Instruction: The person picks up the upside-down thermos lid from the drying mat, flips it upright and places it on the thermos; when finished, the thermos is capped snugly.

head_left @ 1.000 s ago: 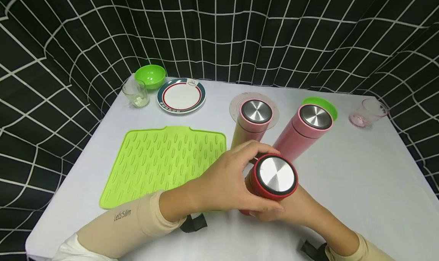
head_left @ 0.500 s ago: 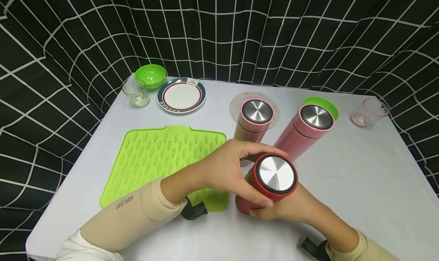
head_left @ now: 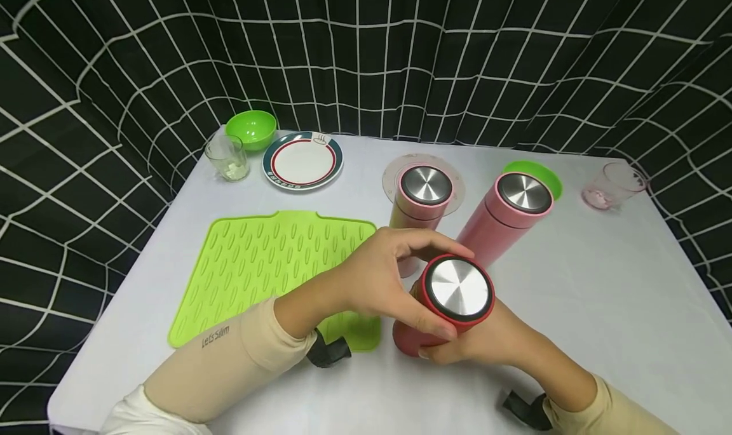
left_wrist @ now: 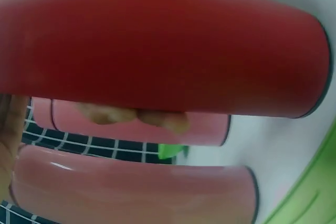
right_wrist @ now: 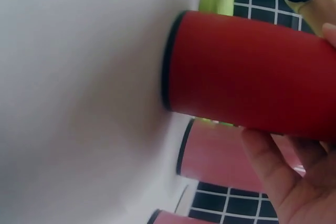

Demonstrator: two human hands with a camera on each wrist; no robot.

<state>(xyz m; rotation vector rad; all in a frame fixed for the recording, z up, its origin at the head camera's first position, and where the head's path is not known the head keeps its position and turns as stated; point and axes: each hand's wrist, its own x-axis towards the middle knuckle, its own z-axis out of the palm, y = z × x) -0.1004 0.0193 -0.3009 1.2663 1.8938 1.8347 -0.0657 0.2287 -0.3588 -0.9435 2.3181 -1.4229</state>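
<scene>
A red thermos flask (head_left: 459,287) with a black-ringed steel top stands near the middle front of the table, leaning a little toward the viewer in the head view. My left hand (head_left: 380,276) grips it around the lid, thumb on the near side and fingers over the far side. Lower down, my right hand (head_left: 497,340) holds the flask's body from the right; most of its fingers are hidden behind it in the head view. Just behind stand two pink thermos flasks (head_left: 426,186), the right one (head_left: 494,232) tilted in this view. In the right wrist view the red flask's dark base (right_wrist: 170,61) is close over the white tabletop.
A green ribbed mat (head_left: 274,270) lies left of the flasks. At the back left are a green bowl (head_left: 251,129), a glass (head_left: 227,159) and a plate (head_left: 303,160). A round pinkish mat (head_left: 394,174), a green dish (head_left: 543,173) and another glass (head_left: 613,186) lie farther right.
My left hand has turned slightly around the red flask's lid, its thumb sliding left and its wrist coming a little to the right. The flask and my right hand have stayed nearly in place.
</scene>
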